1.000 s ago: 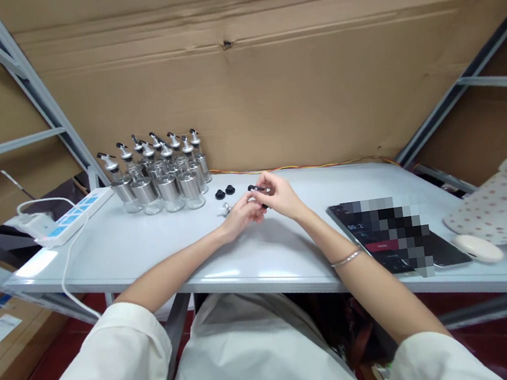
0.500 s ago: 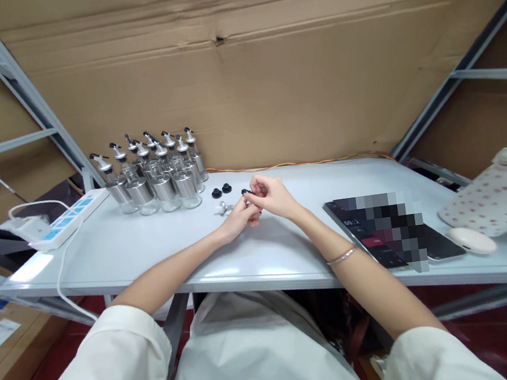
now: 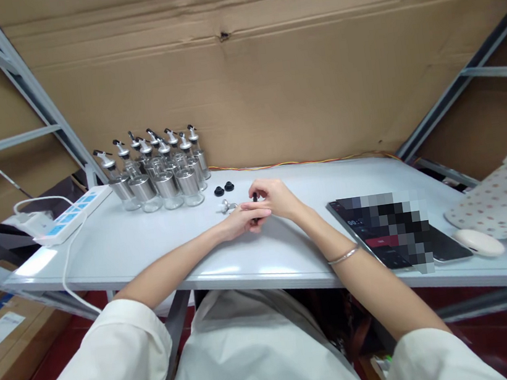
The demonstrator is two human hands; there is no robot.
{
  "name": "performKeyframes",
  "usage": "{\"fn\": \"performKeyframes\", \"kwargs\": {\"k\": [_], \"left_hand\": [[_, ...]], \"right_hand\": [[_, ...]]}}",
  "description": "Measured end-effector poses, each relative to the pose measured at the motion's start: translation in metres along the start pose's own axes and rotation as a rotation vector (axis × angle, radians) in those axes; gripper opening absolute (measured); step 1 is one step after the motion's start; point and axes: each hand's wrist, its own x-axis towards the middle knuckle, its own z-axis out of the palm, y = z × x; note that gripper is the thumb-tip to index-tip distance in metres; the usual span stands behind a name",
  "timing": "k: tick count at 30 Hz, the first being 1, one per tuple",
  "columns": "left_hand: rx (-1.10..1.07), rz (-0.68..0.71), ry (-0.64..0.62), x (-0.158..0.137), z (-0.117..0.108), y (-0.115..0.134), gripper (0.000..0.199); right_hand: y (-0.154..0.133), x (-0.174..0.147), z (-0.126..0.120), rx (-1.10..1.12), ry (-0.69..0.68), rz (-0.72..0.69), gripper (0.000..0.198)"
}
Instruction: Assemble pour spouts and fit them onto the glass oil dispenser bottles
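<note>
My left hand (image 3: 241, 219) and my right hand (image 3: 277, 198) meet over the middle of the table (image 3: 297, 240). Between them is a small black piece (image 3: 255, 196), pinched by the right fingers from above. The left fingers are curled around its lower part, and most of it is hidden. Just left of the hands lie silvery pourer spouts (image 3: 226, 206). Two black stoppers (image 3: 219, 191) rest a little behind those. Several glass bottles with steel sleeves (image 3: 167, 186) stand grouped at the back left, many topped with pourer spouts.
On the left, a white power strip (image 3: 74, 215) with a plugged-in cable lies near the table edge. A tablet (image 3: 397, 252) and a round, pale case (image 3: 480, 243) are on the right, beside a spotted container (image 3: 502, 198). A cardboard wall (image 3: 268, 88) closes off the back.
The black piece is now more upright between my hands. My right fingers have shifted over it, and my left fingers have straightened somewhat. The view has moved slightly.
</note>
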Motion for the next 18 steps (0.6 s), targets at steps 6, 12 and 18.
{"fn": "performKeyframes", "kwargs": {"k": [6,12,18], "left_hand": [[0.016,-0.023,0.037,-0.0051,0.0069,0.003,0.037],[0.045,-0.002,0.044,-0.0048,0.0064,0.0002,0.032],[0.029,-0.041,0.044,-0.0038,0.0033,-0.0009,0.028]], "right_hand": [[-0.0046,-0.0005,-0.0004,-0.218,-0.104,0.033,0.047],[-0.0078,-0.0001,-0.0007,-0.328,-0.156,-0.001,0.044],[-0.0099,-0.0003,0.003,-0.337,-0.15,0.063,0.046]]}}
